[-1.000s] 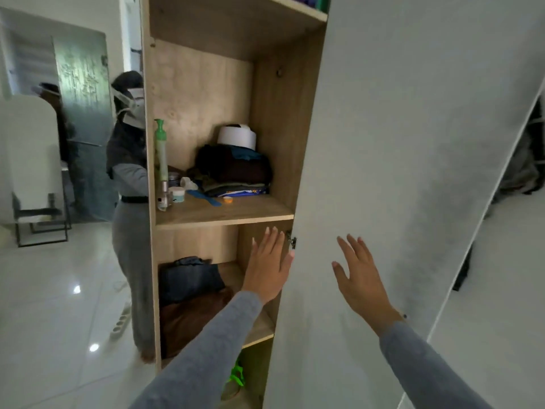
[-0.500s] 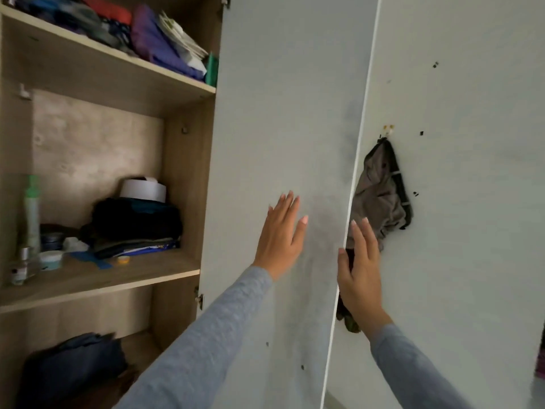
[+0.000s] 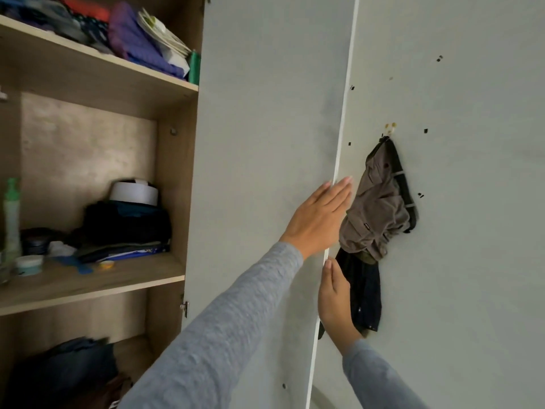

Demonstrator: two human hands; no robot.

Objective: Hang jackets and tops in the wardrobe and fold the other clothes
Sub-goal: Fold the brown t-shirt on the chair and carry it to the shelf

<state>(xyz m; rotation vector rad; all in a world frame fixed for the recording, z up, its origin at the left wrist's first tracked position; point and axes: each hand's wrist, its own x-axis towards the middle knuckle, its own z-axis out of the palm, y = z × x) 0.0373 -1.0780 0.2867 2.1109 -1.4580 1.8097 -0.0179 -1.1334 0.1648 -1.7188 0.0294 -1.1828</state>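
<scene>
While I stand at the open wardrobe (image 3: 174,187), my left grip (image 3: 317,219) lies flat on the outer face of its pale door (image 3: 265,128), fingers straight and together, the fingertips reaching just past the door's free edge. My right grip (image 3: 334,302) is lower, beside that same edge, fingers straight and pointing up, the thumb side touching the edge; neither holds anything. Just behind the edge, a brown garment (image 3: 374,211) hangs bunched from a small hook (image 3: 390,131) on the wall (image 3: 472,261), with a dark garment (image 3: 364,293) hanging below it, close to my right fingers. Inside the wardrobe, the top shelf (image 3: 88,66) carries a heap of coloured clothes (image 3: 132,45). The middle shelf (image 3: 88,284) has a stack of dark folded clothes (image 3: 126,222) with a white roll (image 3: 134,193) on top, and a green bottle (image 3: 11,216) and a small jar (image 3: 29,264) stand at its left. More dark clothes (image 3: 67,370) lie on the shelf below.
</scene>
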